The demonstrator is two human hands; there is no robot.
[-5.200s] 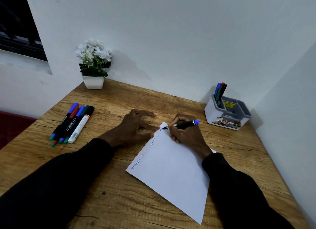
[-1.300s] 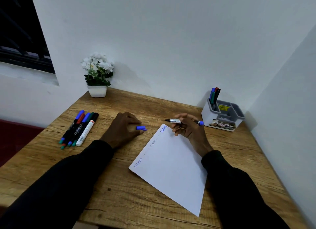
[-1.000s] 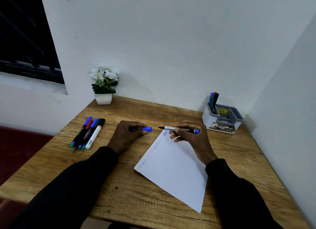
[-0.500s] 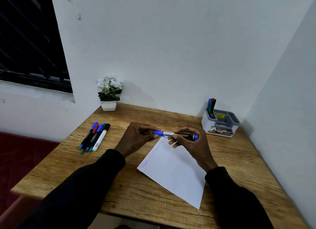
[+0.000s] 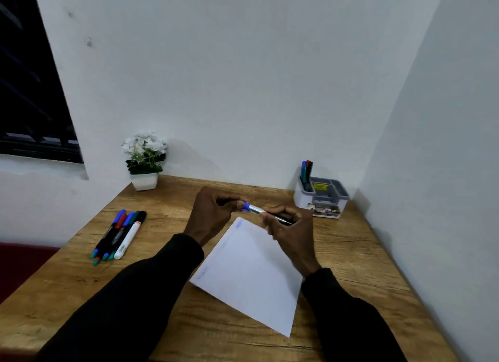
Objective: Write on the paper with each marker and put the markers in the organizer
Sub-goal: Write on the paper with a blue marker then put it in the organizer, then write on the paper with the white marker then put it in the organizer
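A blue marker [image 5: 258, 209] is held level above the far corner of the white paper [image 5: 251, 275]. My right hand [image 5: 289, 226] grips its black barrel. My left hand [image 5: 216, 213] pinches the blue cap [image 5: 245, 206], which sits on the marker's tip. The paper lies slanted on the wooden table [image 5: 351, 253], with faint blue writing along its left edge. Several more markers [image 5: 118, 234] lie side by side at the table's left. The grey and white organizer [image 5: 321, 197] stands at the far right corner with several markers [image 5: 306, 169] upright in it.
A small white pot of white flowers [image 5: 144, 159] stands at the far left corner. White walls close the table at the back and on the right. A dark window [image 5: 32, 91] is at the left.
My right hand stopped writing and lifted the marker off the paper. My left hand picked the blue cap up from the table and brought it onto the marker's tip. The camera tilted up.
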